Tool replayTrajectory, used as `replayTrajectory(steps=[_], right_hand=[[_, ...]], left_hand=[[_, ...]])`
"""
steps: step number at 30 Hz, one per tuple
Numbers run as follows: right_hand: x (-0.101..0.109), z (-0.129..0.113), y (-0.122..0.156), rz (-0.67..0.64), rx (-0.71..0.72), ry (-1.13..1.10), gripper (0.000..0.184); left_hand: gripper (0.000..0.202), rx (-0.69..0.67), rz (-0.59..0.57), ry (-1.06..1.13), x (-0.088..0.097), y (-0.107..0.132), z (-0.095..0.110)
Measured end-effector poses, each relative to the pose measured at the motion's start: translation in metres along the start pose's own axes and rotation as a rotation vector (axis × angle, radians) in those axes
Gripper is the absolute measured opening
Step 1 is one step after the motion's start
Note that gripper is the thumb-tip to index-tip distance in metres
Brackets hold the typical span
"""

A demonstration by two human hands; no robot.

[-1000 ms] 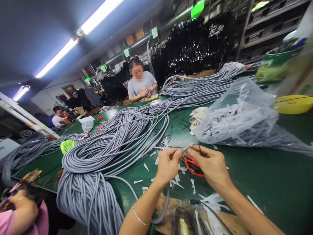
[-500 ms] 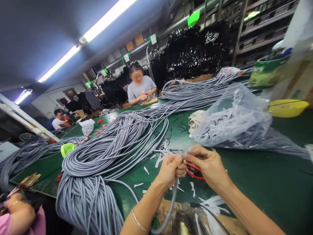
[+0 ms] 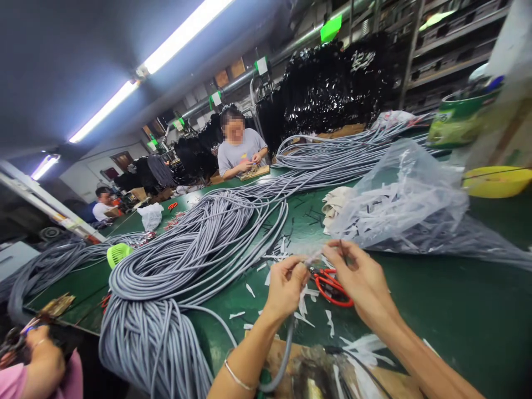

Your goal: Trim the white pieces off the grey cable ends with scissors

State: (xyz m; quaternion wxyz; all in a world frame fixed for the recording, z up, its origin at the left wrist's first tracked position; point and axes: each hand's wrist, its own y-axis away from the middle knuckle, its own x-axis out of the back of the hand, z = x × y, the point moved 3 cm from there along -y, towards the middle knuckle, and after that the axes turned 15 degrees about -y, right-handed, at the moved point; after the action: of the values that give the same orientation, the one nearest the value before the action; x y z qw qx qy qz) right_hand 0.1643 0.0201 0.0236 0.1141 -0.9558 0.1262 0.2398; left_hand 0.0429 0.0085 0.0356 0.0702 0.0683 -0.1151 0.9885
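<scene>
**Two hands at one cable end**

The left hand (image 3: pixel 286 284) is curled around the end of a grey cable (image 3: pixel 279 363), which drops from the fist, its lower run cut off by the frame edge. The right hand (image 3: pixel 361 277) pinches something small and pale between the two hands; blur hides what it is. Red scissors (image 3: pixel 332 288) lie on the green table (image 3: pixel 457 310) under the right hand, partly covered by it. A clear plastic bag (image 3: pixel 407 205) lies behind, its contents indistinct.
</scene>
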Motion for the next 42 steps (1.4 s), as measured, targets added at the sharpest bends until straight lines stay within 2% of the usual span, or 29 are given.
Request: replayTrajectory(steps=[2, 5, 8, 13, 21, 24, 29, 30, 34, 38, 42], right_hand=[[0.004, -0.007, -0.002, -0.041, 0.126, 0.234, 0.041], [0.002, -0.012, 0.000, -0.193, 0.237, 0.466, 0.043], [-0.004, -0.014, 0.005, -0.282, 0.337, 0.525, 0.045], [-0.007, -0.015, 0.008, -0.306, 0.409, 0.515, 0.044], [-0.006, -0.017, 0.008, -0.300, 0.375, 0.458, 0.038], [-0.004, -0.012, 0.006, -0.298, 0.311, 0.447, 0.039], [0.002, -0.004, -0.003, -0.210, 0.231, 0.564, 0.042], [0.003, -0.004, -0.004, -0.195, 0.219, 0.565, 0.043], [0.005, -0.007, -0.004, -0.129, 0.188, 0.426, 0.049], [0.004, -0.013, 0.002, -0.079, 0.222, 0.284, 0.046], [0.000, -0.017, 0.007, -0.140, 0.275, 0.240, 0.039]], left_hand=[[0.053, -0.030, 0.067, -0.046, 0.005, -0.001, 0.000], [0.053, -0.042, 0.119, -0.057, 0.009, -0.003, -0.002], [0.054, -0.022, 0.097, -0.026, 0.009, -0.004, -0.003], [0.055, 0.030, 0.009, 0.037, 0.006, -0.003, -0.002], [0.053, 0.050, -0.096, 0.152, 0.001, -0.004, -0.004], [0.053, 0.068, -0.159, 0.111, -0.002, -0.002, -0.004], [0.055, 0.056, -0.234, -0.002, -0.006, 0.003, -0.001], [0.055, 0.059, -0.222, -0.038, -0.005, 0.003, -0.001], [0.061, 0.076, -0.053, -0.125, 0.004, 0.000, 0.000], [0.060, 0.050, -0.070, -0.144, 0.006, -0.004, -0.002], [0.051, 0.014, -0.040, -0.140, 0.005, -0.004, -0.001]])
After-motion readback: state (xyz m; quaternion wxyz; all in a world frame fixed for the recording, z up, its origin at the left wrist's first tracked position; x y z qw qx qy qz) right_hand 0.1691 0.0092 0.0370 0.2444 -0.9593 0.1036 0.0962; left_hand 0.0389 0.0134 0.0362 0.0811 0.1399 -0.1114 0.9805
